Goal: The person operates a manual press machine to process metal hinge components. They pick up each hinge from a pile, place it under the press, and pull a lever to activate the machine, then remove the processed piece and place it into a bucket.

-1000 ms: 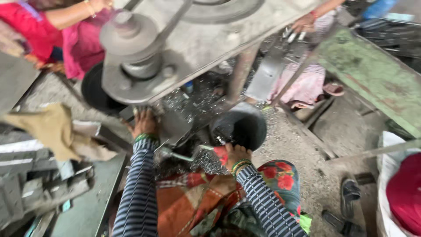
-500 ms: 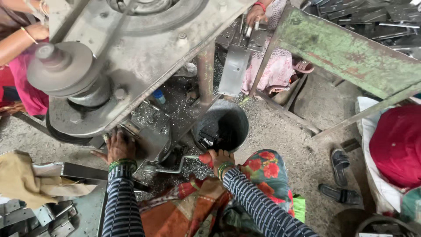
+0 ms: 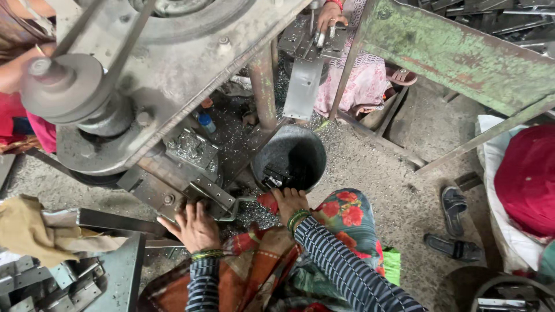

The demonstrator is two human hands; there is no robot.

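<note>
So the action here is at the press die block (image 3: 193,185), the greasy steel fixture bolted under the big machine frame, left of centre and low down. The left hand (image 3: 195,226) rests flat against its near edge, fingers spread and open, not gripping anything I can make out. A bent metal handle or bracket (image 3: 234,207) sticks out from the block just right of that hand. The right hand (image 3: 289,202) sits at the near rim of the dark metal bucket (image 3: 289,157), fingers curled loosely over the edge; I can't tell if it's pinching a part or empty. The two hands are apart, one at the block, one at the bucket.

My read: this looks like the feed-and-clear step, one hand at the die, the other dropping or fetching stamped pieces (image 3: 272,176) lying in the bucket. The next move needs the fingers well out from under the die, since they're right up against it.

Around that: metal swarf (image 3: 254,212) is piled between the hands and scattered on the floor. A belt pulley (image 3: 63,86) hangs at far left. More stamped brackets (image 3: 46,283) sit near left beside a tan rag (image 3: 29,231). Another person's hand (image 3: 329,14) works at the far top. Sandals (image 3: 454,228) lie at right. The rusty post (image 3: 263,86) crowds the bucket.
</note>
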